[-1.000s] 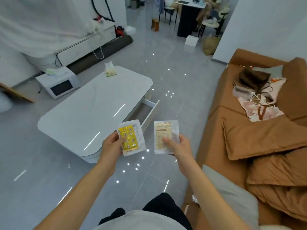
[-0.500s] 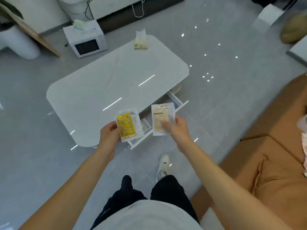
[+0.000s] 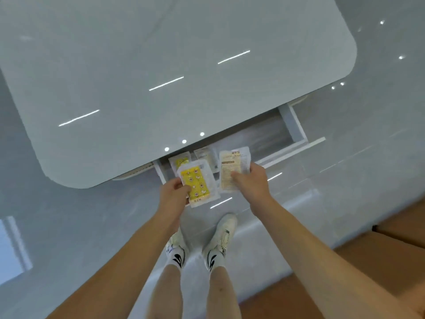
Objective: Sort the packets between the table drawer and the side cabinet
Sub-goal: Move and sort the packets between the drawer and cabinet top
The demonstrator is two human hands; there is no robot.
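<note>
My left hand (image 3: 173, 194) grips the yellow packet (image 3: 197, 184) by its edge at 8 o'clock. My right hand (image 3: 249, 180) pinches the pale packet (image 3: 232, 168), thumb on its face. Both packets hang over the open drawer (image 3: 271, 139), which juts from the table (image 3: 161, 65) at 5 o'clock. Two more packets (image 3: 181, 160) lie inside the drawer, at 12 o'clock of the yellow one.

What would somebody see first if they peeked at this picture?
Probably the bright yellow packet pinched in the left hand, held over the open drawer under the shiny white table. Beside it, the right hand holds a pale beige packet, and two more packets lie in the drawer.
</note>
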